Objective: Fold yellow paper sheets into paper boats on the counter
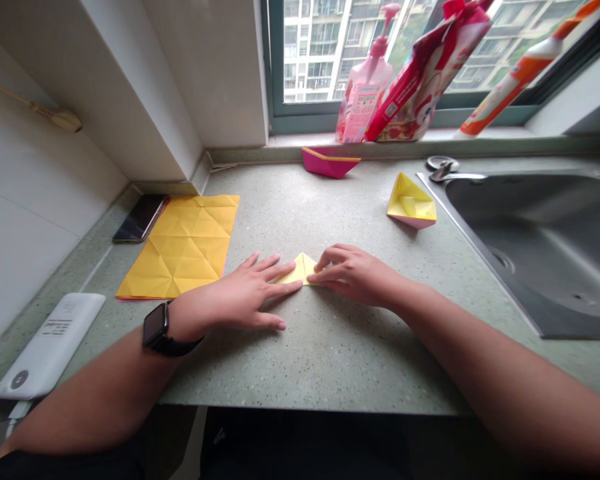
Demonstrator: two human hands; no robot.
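Observation:
A small piece of folded pale-yellow paper (303, 268) lies on the counter between my hands, its peak pointing away from me and a crease down its middle. My left hand (243, 293) rests palm down with fingers spread, the fingertips pressing on the paper's left side. At the right corner, the bent fingers of my right hand (355, 275) are pinched together on the paper; they cover that corner. Beyond my left hand lies a creased orange-yellow sheet (193, 233) on top of other paper. A yellow folded paper boat (413, 207) and a magenta paper boat (330, 164) sit farther back.
On the left are a phone (139, 219) and a white power bank (50, 347) with a cable. A metal sink (540, 253) is set into the speckled counter (330, 367) at right. A pink pump bottle (364, 93), a red bag (425, 80) and an orange-white bottle (515, 87) stand by the window.

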